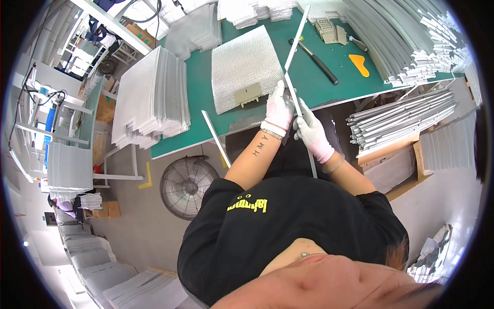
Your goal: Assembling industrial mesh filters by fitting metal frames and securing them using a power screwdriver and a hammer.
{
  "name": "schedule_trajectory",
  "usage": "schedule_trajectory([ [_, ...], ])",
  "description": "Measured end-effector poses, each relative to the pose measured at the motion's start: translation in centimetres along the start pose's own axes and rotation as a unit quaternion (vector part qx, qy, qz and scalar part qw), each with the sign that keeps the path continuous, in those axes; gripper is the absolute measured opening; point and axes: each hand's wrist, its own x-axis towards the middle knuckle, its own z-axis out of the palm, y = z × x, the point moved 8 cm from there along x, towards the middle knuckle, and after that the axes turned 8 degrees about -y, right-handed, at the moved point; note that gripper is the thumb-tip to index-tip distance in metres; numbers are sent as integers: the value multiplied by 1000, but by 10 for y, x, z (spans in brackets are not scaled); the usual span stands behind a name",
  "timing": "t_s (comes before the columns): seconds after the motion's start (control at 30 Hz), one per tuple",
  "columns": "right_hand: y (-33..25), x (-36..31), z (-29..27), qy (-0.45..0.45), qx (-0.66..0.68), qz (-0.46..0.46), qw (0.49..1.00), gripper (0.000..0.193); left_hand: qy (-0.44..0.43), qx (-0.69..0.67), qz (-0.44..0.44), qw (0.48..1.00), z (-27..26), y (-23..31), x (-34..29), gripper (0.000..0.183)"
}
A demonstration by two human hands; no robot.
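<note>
Hands (280, 110) (313, 136) holding white strip (293, 92), apparently mesh panel (242, 64)

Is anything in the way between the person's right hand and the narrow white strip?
Nothing visible but its glove: the right hand holds the white strip near its lower end. The left hand is beside it; the hammer lies apart, right of the strip.

The held strip (293, 92) looks like smooth metal, the sheet (239, 56) rough and metallic, the gloves (313, 137) cloth, the desk (199, 92) matt, the scraper (358, 65) smooth plastic.
</note>
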Motion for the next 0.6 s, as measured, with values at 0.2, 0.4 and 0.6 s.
schedule_trajectory([
  [0.2, -5, -1, -13, 45, -22, -16, 999, 57, 124, -345, -81, 927, 31, 3, -4, 18],
  [0.4, -7, -1, -12, 8, 9, 7, 1000, 57, 107, -291, -60, 949, 29, 7, -1, 22],
  [0.6, 0, -9, -12, -4, 37, 8, 999, 56, 106, -223, -110, 963, 26, 10, -1, 20],
])
